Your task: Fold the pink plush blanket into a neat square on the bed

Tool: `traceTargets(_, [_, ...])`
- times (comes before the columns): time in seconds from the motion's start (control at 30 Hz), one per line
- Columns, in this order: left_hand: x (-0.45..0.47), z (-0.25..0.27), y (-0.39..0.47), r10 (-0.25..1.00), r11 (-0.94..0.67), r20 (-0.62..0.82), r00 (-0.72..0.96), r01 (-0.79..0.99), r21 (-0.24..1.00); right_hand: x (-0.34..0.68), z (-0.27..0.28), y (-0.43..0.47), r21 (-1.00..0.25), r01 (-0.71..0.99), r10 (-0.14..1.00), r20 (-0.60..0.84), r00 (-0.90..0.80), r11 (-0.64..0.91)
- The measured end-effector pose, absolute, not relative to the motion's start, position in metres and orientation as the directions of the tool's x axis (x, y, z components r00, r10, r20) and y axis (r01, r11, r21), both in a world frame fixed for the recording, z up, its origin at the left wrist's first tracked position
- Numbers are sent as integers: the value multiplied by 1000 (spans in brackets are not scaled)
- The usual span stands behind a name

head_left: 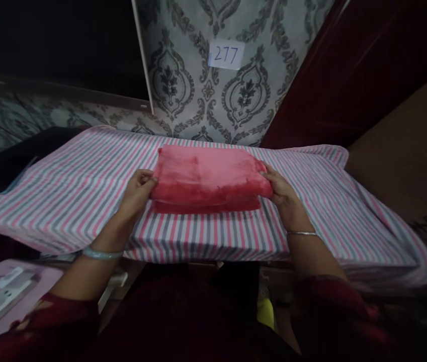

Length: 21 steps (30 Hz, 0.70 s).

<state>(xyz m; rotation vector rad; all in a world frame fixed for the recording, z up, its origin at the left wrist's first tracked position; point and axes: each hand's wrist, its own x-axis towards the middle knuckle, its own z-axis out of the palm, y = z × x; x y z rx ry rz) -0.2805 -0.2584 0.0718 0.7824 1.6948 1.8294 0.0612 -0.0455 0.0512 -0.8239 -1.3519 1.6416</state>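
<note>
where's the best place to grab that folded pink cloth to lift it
By its two short ends, one from each side, as the left hand and right hand do now. The folded pink cloth lies flat in stacked layers on the striped sheet; pinching the ends likely keeps the layers together.

Folded towel (209,176): plush, fuzzy cloth. Striped sheet (85,186): smooth woven cotton.

Folded pink-red plush cloth (209,176) lies on the pink, grey and white striped sheet (66,196) covering the table, nearer its far edge than its near one. Left hand (138,188) grips the cloth's left end; right hand (279,188) grips its right end, fingers curled on the folds. White paper label reading 277 (226,54) is stuck on the patterned grey wall (183,85) behind.
</note>
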Motion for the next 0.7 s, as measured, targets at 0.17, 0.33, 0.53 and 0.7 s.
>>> traceTargets(0.17, [-290, 52, -263, 720, 54, 4, -694, 62, 997, 62, 27, -65, -985, -104, 915, -86, -393, -137])
traceTargets(0.33, [-297, 45, -275, 752, 197, -102, -651, 74, 978, 76, 12, -72, -992, 99, 969, -99, -225, -78])
traceTargets(0.53, [-295, 55, -279, 819, 275, -181, -545, 96, 957, 78, 16, -80, -959, 282, 954, -112, -278, -30])
traceTargets(0.7, [-282, 54, -265, 872, 74, -161, -463, -199, 977, 60, 21, -86, -991, 83, 925, -125, -359, -102])
